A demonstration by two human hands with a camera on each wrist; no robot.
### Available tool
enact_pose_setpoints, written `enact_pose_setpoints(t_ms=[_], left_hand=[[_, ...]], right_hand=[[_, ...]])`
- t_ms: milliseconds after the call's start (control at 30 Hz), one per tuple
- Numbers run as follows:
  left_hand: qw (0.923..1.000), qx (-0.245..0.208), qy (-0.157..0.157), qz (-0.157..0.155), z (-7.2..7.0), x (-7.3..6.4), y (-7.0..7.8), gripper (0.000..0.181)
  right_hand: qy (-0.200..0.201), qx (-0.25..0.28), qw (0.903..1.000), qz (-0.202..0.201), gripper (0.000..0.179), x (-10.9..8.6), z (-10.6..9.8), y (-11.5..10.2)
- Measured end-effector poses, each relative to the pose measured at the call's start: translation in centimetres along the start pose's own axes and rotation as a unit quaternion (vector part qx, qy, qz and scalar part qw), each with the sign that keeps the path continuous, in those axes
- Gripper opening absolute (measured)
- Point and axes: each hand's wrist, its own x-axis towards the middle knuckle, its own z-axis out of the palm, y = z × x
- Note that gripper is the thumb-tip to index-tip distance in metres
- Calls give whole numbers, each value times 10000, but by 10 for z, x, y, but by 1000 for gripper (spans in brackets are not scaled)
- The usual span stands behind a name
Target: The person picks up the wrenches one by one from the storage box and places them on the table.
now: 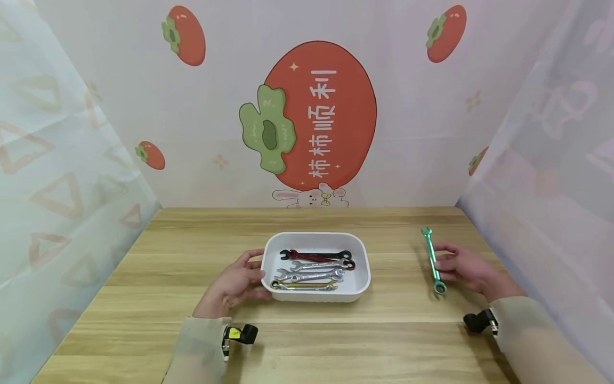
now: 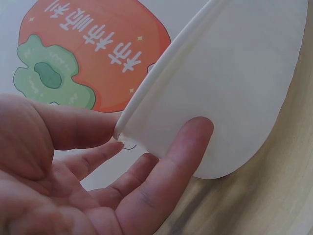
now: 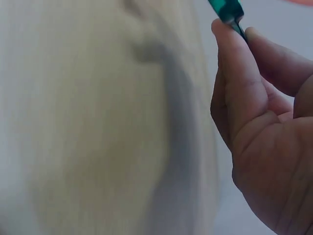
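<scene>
In the head view, my right hand (image 1: 462, 266) pinches a shiny green combination wrench (image 1: 432, 256) near its middle, at the right of the table. The wrench stands nearly lengthwise, open end away and ring end toward me. Only a short green piece of the wrench (image 3: 228, 10) shows in the right wrist view, at the fingertips of the right hand (image 3: 269, 112). My left hand (image 1: 235, 282) holds the left end of a white tray (image 1: 316, 297). Seen from the left wrist, one finger lies along the outer wall and another digit meets the rim.
Several wrenches lie in the tray: a black wrench (image 1: 321, 255), silver ones, a red wrench (image 1: 348, 262) and a yellow-gold wrench (image 1: 307, 284). Underneath is a wooden table (image 1: 336, 352). Printed cloth walls (image 1: 408, 133) close off its back and sides.
</scene>
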Motion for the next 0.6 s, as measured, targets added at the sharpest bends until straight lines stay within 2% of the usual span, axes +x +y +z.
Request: enact_pose_setpoints(t_ms=[167, 267, 400, 500, 600], left_hand=[[10000, 8, -18, 7, 1, -1, 1, 60], [10000, 3, -10, 12, 1, -1, 1, 60], [10000, 4, 12, -10, 0, 0, 1, 60], [10000, -14, 27, -33, 1, 0, 0, 60], [10000, -45, -2, -49, 1, 0, 1, 61]], right_hand=[[-65, 1, 9998, 194, 33, -15, -31, 14], [-52, -104, 9996, 271, 31, -24, -42, 16], [193, -348, 9981, 469, 29, -36, -51, 14], [416, -745, 9944, 619, 45, -45, -56, 11], [716, -1255, 9865, 770, 62, -52, -62, 6]])
